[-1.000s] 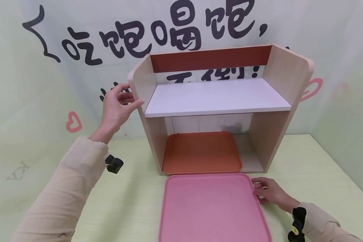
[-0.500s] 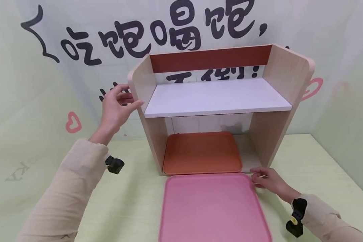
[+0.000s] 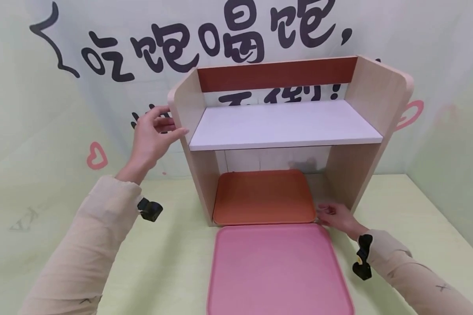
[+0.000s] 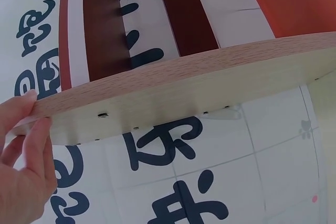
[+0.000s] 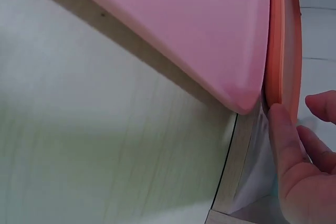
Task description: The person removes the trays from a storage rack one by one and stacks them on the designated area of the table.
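A small wooden desktop shelf (image 3: 285,124) stands on the table, with a white upper board and pale side panels. My left hand (image 3: 150,139) pinches the front edge of its left side panel (image 4: 173,80), thumb on one face and fingers on the other. An orange tray (image 3: 264,197) lies in the lower compartment, against the left side. My right hand (image 3: 337,218) is at that tray's front right corner. One fingertip (image 5: 278,113) touches the tray's edge, while the thumb stays apart. A pink tray (image 3: 277,269) lies flat in front of the shelf.
The pale table (image 3: 153,262) spreads to both sides of the shelf. Behind it hangs a printed backdrop (image 3: 114,105) with black characters and hearts. The lower compartment's floor (image 3: 319,186) shows to the right of the orange tray.
My right hand has left the pink tray's right edge and moved forward and left to the orange tray's corner. My left hand keeps its hold on the side panel. Both trays look unmoved.
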Demonstrator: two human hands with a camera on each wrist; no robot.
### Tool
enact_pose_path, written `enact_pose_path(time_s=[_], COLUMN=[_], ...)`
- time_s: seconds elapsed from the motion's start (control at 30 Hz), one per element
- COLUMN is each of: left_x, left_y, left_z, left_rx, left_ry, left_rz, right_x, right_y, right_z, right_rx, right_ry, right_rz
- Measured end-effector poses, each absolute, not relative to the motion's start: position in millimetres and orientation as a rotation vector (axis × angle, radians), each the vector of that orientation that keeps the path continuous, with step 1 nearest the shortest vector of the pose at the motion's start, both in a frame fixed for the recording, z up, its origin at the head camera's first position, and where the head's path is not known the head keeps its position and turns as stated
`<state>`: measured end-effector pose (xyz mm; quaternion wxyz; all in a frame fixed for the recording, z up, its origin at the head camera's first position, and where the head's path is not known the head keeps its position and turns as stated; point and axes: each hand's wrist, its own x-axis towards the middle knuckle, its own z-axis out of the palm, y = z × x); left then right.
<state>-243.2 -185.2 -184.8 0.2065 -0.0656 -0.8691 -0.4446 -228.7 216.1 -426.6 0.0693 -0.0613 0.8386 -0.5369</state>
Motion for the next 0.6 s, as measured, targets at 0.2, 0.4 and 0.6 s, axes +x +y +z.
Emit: enact_pose_path(time_s=[0.2, 0.4, 0.6], left_x=[-245, -243, -244], left_y=[-182, -187, -187], left_z=[-177, -182, -185], left_rx=[-0.177, -0.13, -0.141], left_ry=[-2.436, -2.426, -2.398], left_rz=[-1.221, -1.258, -1.269], right_x=[-237, -240, -246], right_y=[209, 204, 203], right_z=[-433, -436, -441], right_rx=[-0.159, -0.148, -0.167], right_ry=[2.469, 2.472, 2.435], right_rz=[-1.664, -1.643, -1.723])
